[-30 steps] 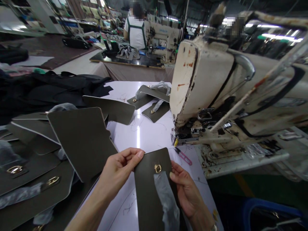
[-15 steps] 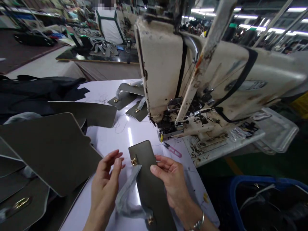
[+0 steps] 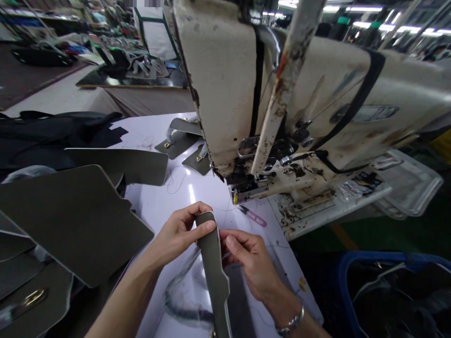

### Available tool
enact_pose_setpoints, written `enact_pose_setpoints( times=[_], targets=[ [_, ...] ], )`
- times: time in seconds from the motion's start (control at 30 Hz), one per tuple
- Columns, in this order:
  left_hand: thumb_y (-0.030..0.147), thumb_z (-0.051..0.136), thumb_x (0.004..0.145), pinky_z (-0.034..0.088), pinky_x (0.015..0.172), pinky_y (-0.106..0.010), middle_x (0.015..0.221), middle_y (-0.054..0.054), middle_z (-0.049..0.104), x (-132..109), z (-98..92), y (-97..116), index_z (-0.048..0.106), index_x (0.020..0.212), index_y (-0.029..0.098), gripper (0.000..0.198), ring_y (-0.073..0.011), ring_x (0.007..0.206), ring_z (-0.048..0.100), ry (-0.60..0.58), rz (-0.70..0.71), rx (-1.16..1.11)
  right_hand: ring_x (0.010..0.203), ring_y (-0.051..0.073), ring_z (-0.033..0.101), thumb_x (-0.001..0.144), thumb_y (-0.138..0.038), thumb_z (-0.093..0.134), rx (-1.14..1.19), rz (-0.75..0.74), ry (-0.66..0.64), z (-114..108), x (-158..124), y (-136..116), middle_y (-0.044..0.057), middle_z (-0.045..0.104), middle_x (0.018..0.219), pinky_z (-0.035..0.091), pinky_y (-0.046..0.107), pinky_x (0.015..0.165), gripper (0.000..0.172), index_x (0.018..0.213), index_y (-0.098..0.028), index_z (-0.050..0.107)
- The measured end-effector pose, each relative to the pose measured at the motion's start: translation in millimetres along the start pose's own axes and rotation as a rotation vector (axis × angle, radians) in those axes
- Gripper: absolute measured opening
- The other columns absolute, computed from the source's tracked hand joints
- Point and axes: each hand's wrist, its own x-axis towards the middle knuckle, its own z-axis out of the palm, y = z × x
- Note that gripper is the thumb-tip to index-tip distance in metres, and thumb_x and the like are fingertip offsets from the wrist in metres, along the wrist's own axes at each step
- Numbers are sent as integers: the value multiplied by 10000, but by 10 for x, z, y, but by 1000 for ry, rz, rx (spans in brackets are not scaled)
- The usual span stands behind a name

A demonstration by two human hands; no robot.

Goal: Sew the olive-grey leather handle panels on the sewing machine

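My left hand (image 3: 192, 230) grips the upper end of an olive-green bag panel (image 3: 211, 263), thumb on its face and fingers behind. The panel is tilted up on its side, its pale edge toward the right. A plastic-wrapped handle (image 3: 176, 291) hangs from its left side, with a bit of gold metal fitting showing near the bottom. My right hand (image 3: 244, 253) is at the panel's right edge, fingers pinched together; what lies between the fingertips is hidden. Just beyond my hands lie pink thread snips (image 3: 256, 217) on the white tabletop (image 3: 232, 217).
An old cream sewing machine (image 3: 225, 84) stands ahead, its needle area beyond the snips. Large olive panels (image 3: 77, 220) are piled at left, beside black material (image 3: 45, 138). Smaller panels with handles (image 3: 179, 143) lie behind. A blue-rimmed bin (image 3: 343, 277) holds pieces at lower right.
My left hand has moved from beside the panel onto its upper end. The panel has turned from facing up to tilted on its side. My right hand's fingers have drawn together at its edge.
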Motion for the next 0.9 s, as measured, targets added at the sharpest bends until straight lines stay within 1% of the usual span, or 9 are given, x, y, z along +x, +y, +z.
enact_pose_setpoints(
  times=[0.07, 0.17, 0.33, 0.43, 0.53, 0.6, 0.7, 0.83, 0.9],
  targets=[
    [392, 717, 846, 442, 625, -221, 806, -6, 601, 1, -2, -23, 612, 922, 175, 253, -115, 694, 545, -12, -12, -90, 671, 153, 684, 816, -436, 783, -24, -3, -34, -21, 9, -7, 46, 749, 802, 577, 288, 655, 336, 1022, -171, 787],
    [383, 735, 831, 436, 595, -208, 791, -3, 603, -5, 40, -41, 611, 913, 171, 259, -105, 664, 543, 11, -30, -161, 675, 150, 696, 823, -386, 781, -132, -29, -34, -30, 20, -28, 33, 750, 784, 580, 279, 675, 274, 1000, -177, 788],
    [375, 735, 833, 421, 566, -203, 767, -4, 602, -11, 83, -66, 611, 899, 165, 253, -99, 634, 528, 40, -38, -199, 718, 155, 698, 918, -362, 661, -441, -165, -2, -14, 16, -97, 31, 739, 822, 551, 259, 673, 207, 964, -183, 756],
    [373, 742, 827, 428, 584, -207, 781, -9, 607, -7, 93, -81, 617, 880, 161, 251, -100, 647, 532, 40, -22, -215, 704, 128, 654, 942, -322, 613, -551, -218, -11, -7, 15, -132, 14, 700, 815, 500, 225, 645, 163, 937, -180, 694],
    [382, 751, 816, 430, 583, -213, 775, -6, 612, -2, 114, -107, 616, 875, 167, 261, -105, 642, 540, 56, -25, -244, 615, 92, 559, 959, -292, 565, -578, -229, 9, -8, 14, -133, -18, 619, 739, 425, 199, 575, 139, 908, -179, 629],
    [380, 757, 810, 433, 581, -218, 769, -3, 617, -1, 129, -135, 610, 889, 174, 266, -109, 636, 546, 75, -44, -261, 607, 88, 530, 968, -287, 543, -576, -227, 28, -13, 13, -120, -24, 588, 729, 411, 199, 575, 141, 901, -178, 602],
    [374, 760, 811, 412, 557, -208, 746, 8, 610, 2, 129, -179, 598, 898, 178, 269, -98, 609, 524, 129, -78, -288, 638, 98, 546, 981, -299, 524, -517, -217, 53, -34, 9, -97, -14, 593, 745, 429, 206, 600, 169, 880, -176, 579],
    [362, 768, 809, 361, 519, -182, 694, 41, 570, 9, 59, -197, 591, 898, 187, 264, -70, 576, 464, 287, -79, -355, 686, 107, 597, 983, -314, 545, -456, -204, 77, -119, 4, -76, 1, 638, 772, 465, 209, 646, 195, 859, -173, 594],
    [363, 770, 806, 364, 522, -185, 689, 41, 569, 7, 17, -187, 597, 894, 186, 263, -74, 583, 462, 320, -74, -353, 670, 114, 626, 970, -343, 582, -423, -161, 64, -176, 18, -73, 2, 658, 759, 490, 217, 645, 196, 877, -174, 617]
  ],
)
